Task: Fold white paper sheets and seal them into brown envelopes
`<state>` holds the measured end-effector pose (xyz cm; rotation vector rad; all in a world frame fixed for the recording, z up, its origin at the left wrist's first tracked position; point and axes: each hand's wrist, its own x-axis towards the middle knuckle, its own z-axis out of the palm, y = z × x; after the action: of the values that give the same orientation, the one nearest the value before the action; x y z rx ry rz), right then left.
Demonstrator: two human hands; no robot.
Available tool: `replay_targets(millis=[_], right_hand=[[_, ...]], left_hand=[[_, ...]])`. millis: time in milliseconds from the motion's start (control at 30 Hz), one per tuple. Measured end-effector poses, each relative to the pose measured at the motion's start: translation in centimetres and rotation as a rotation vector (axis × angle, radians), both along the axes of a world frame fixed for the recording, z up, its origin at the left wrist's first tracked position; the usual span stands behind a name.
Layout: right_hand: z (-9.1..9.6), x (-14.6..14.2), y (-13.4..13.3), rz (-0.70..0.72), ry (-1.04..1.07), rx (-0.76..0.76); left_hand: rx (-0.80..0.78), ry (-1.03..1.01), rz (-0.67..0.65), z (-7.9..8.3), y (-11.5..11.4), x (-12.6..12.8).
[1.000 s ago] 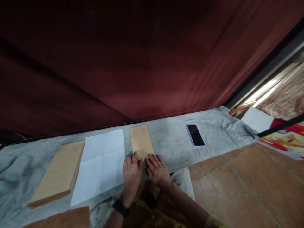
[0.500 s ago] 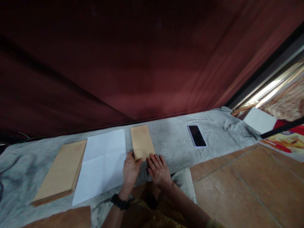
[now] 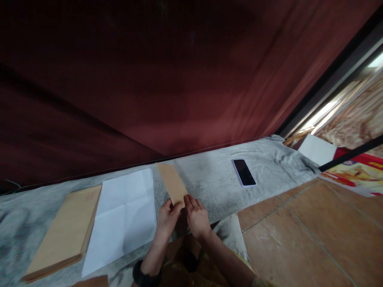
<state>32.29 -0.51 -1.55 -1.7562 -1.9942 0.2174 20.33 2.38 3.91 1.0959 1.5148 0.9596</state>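
Seeing left hand [image 3: 168,217] pinch envelope [image 3: 172,181] | right hand [image 3: 198,217] touches it, grip I can't tell | phone [image 3: 244,172] right of envelope

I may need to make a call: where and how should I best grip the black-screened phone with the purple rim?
Pinch the phone midway along its two long edges, probably with your right hand, once free, from the near side: it lies flat, screen up, on the grey fabric cover, narrower across than long.

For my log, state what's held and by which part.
A tan envelope: the left grip holds its near end; the right grip touches the near right corner, but whether it pinches is unclear.
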Motion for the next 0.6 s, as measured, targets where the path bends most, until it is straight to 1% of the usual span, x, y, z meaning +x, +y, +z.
replay_targets(millis=[67,100,167,267,333,400,467,533,600], right_hand=[[0.9,0.3,0.4,-0.044,0.168,-0.011],[1.3,0.6,0.6,-0.071,0.305,-0.029],[2.0,0.9,1.1,-0.120,0.692,-0.094],[2.2,1.0,1.7,-0.146,1.337,-0.231],[1.8,0.5,1.7,-0.172,1.615,-0.315],[1.1,-0.1,1.2,-0.244,1.765,-0.367],[0.4,-0.7,0.6,-0.332,1.844,-0.386],[-0.3,-1.1,0.1,-0.378,1.865,-0.410],[-0.8,-1.3,-0.1,-0.378,1.848,-0.446]], left_hand=[[0.013,-0.054,-0.038,0.6,-0.3,0.0],[0.025,-0.068,-0.042,0.8,-0.5,-0.1],[0.022,-0.081,0.003,0.6,-0.9,-0.3],[-0.074,-0.145,0.091,-0.5,-1.7,-0.4],[-0.137,-0.234,0.089,-1.3,-2.3,-0.1],[-0.153,-0.300,0.068,-2.0,-2.6,0.3],[-0.133,-0.292,0.055,-2.5,-2.8,0.5],[-0.113,-0.239,0.040,-2.9,-2.6,0.4],[-0.098,-0.174,0.014,-3.2,-2.1,0.0]])
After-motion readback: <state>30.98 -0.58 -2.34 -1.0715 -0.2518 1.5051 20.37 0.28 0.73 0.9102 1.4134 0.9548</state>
